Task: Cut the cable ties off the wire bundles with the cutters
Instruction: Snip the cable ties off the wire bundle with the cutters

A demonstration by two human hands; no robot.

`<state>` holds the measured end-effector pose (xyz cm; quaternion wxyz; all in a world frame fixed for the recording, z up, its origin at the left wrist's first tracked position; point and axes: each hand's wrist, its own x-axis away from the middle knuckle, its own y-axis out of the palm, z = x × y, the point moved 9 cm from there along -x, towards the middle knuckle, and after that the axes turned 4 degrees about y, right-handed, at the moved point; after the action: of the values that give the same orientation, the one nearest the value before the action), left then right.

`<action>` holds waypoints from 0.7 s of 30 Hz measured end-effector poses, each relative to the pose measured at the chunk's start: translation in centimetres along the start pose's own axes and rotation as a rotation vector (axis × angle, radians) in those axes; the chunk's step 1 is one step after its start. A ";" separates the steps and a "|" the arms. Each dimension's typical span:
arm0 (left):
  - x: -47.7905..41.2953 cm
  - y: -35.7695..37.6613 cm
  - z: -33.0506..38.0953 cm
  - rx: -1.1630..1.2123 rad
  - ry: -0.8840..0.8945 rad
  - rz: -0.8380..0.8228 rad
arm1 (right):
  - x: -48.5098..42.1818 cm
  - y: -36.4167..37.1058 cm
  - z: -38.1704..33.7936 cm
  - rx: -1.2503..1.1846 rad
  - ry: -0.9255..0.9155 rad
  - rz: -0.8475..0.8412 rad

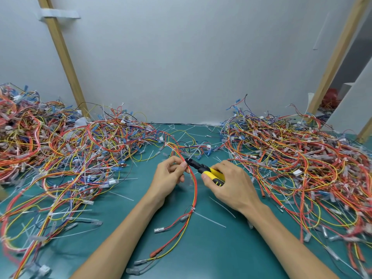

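A thin bundle of red, orange and yellow wires [194,190] runs down the middle of the green table [211,248]. My left hand [168,181] pinches this bundle near its upper part. My right hand [229,184] grips the yellow-and-black cutters [207,170]. The cutters' black jaws touch the bundle right beside my left fingertips. Lower on the same bundle sits a white cable tie [192,209], its long tail lying on the table to the right.
A big heap of tangled wire bundles [60,150] covers the left of the table, another heap [302,158] the right. Loose white tie pieces [222,206] lie scattered around. Wooden posts [62,55] lean against the white wall behind.
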<state>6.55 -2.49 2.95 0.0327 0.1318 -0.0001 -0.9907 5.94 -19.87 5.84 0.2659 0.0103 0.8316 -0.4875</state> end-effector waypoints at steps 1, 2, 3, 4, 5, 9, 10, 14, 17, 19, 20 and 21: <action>0.0 0.0 0.0 -0.004 0.004 -0.004 | 0.0 -0.1 -0.1 -0.001 -0.008 0.017; 0.0 0.1 0.0 -0.009 0.006 -0.009 | 0.1 -0.2 -0.1 0.001 -0.014 0.028; 0.0 0.1 0.0 -0.013 0.006 -0.015 | 0.1 -0.2 -0.2 0.006 -0.017 0.035; 0.0 0.1 -0.1 -0.015 0.005 -0.020 | 0.2 -0.2 -0.2 0.012 -0.019 0.037; 0.0 0.1 -0.1 -0.015 0.005 -0.026 | 0.2 -0.1 -0.3 0.016 -0.022 0.036; 0.0 0.1 -0.1 -0.018 0.011 -0.041 | 0.1 -0.1 -0.3 0.029 -0.025 0.027; 0.0 0.1 -0.1 -0.019 0.013 -0.042 | 0.1 -0.1 -0.2 0.037 -0.020 0.027; 0.0 0.2 -0.2 -0.024 0.010 -0.040 | 0.0 0.0 -0.2 0.078 -0.002 0.017; 0.0 0.3 -0.3 -0.024 -0.003 -0.036 | -0.1 0.3 0.0 0.087 0.008 -0.011; 0.0 0.3 -0.3 -0.036 -0.011 -0.038 | -0.2 0.5 0.2 0.096 0.011 -0.025; 0.0 0.4 -0.4 -0.043 -0.014 -0.040 | -0.2 0.5 0.3 0.095 0.013 -0.028; 0.0 0.4 -0.4 -0.049 -0.017 -0.043 | -0.2 0.5 0.3 0.093 0.015 -0.029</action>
<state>6.68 -2.88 2.57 0.0146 0.1226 0.0265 -0.9920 6.39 -19.80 5.44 0.2518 0.0145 0.8101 -0.5293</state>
